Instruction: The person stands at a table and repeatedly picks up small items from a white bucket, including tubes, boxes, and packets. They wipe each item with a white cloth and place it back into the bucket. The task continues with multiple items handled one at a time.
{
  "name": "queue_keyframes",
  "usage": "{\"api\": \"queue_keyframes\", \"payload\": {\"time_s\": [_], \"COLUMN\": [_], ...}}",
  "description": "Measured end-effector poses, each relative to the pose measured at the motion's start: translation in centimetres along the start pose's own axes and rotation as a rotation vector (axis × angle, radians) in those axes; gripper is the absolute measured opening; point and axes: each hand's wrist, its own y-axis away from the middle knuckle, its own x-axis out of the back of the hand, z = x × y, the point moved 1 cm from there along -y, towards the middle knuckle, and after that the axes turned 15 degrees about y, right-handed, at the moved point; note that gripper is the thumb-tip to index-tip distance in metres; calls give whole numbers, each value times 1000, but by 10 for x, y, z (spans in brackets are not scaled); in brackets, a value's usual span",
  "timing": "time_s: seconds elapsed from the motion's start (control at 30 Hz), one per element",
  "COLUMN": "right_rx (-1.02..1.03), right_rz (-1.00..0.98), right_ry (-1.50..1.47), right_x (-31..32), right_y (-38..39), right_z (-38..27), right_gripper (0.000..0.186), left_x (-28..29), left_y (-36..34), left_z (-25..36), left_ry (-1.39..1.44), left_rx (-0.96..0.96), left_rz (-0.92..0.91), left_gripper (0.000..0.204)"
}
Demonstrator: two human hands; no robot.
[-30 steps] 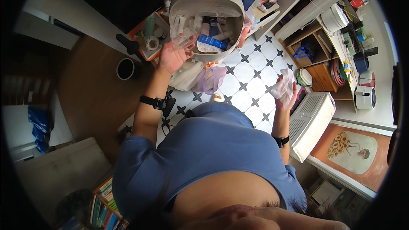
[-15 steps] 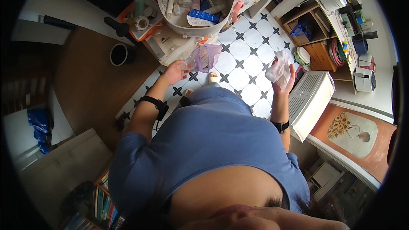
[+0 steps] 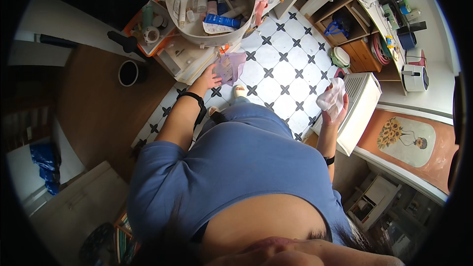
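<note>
My left hand (image 3: 212,79) is beside a translucent purple bag (image 3: 230,68) that hangs at the edge of the cream cabinet (image 3: 189,63). Its fingers are spread, and I see nothing held in them. On the right, my right hand (image 3: 344,110) holds a crumpled, thin white wipe (image 3: 332,99), bunched up above the palm. Part of that hand is hidden behind the wipe. On the cabinet stands an open rounded white case (image 3: 212,37) with bottles, tubes and a blue tube (image 3: 221,21) inside.
Left of the case sits an orange-edged tray (image 3: 157,49) with jars. A dark-mouthed bin (image 3: 129,73) is on the brown floor. A white louvered cabinet (image 3: 362,106) stands near my right hand. Shelves (image 3: 367,24) line the right wall, above a white-and-black patterned floor (image 3: 283,56).
The clear plastic thing in my left hand has left it, and that hand's fingers have opened beside the purple bag. My right hand has shifted right and slightly down with the wipe.
</note>
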Motion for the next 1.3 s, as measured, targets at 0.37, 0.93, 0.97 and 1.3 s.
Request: {"api": "queue_keyframes", "payload": {"time_s": [0.37, 0.93, 0.97, 1.3], "right_rx": [-90, -136, -125, 66], "right_rz": [-101, -301, -268, -352], "right_ry": [-13, -40, -78, -180], "right_x": [-22, -62, -62, -72], "right_y": [-40, -92, -93, -88], "right_z": [23, 39, 41, 51], "right_gripper": [48, 44, 42, 44], "left_x": [55, -46, -57, -152], "left_y": [1, 126, 131, 79], "left_z": [16, 66, 76, 203], "left_ry": [-1, -643, -613, -1160], "left_rx": [-98, -1290, -1415, -1227], "left_rz": [25, -355, -345, 487], "left_gripper": [52, 10, 10, 51]}}
